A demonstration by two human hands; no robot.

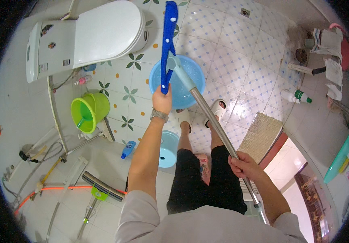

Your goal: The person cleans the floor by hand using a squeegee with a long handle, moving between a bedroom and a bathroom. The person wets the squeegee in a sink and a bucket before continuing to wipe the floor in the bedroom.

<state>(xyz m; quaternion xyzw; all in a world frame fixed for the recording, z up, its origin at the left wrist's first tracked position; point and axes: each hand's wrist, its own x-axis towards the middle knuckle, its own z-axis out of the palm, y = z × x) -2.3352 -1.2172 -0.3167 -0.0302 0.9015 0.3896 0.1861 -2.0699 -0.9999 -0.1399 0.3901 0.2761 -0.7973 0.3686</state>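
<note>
A flat mop with a blue cloth head (169,33) is held up in front of me, its head turned edge-on. My left hand (162,100) grips the near end of that head, with a metal watch on the wrist. Around the steel mop pole (212,117), my right hand (245,165) is closed near its lower end. A pale blue plastic joint (180,72) links pole and head. Below the mop, a blue basin (199,74) with water in it stands on the tiled floor, partly hidden by the mop and my left hand.
A white toilet (107,33) stands at the far left. Nearer are a green bucket (101,104), a blue bottle (128,149), a light blue stool or tub (169,152) and a sponge mop (104,188). Bottles (296,96) and a floor mat (261,136) lie to the right by the doorway.
</note>
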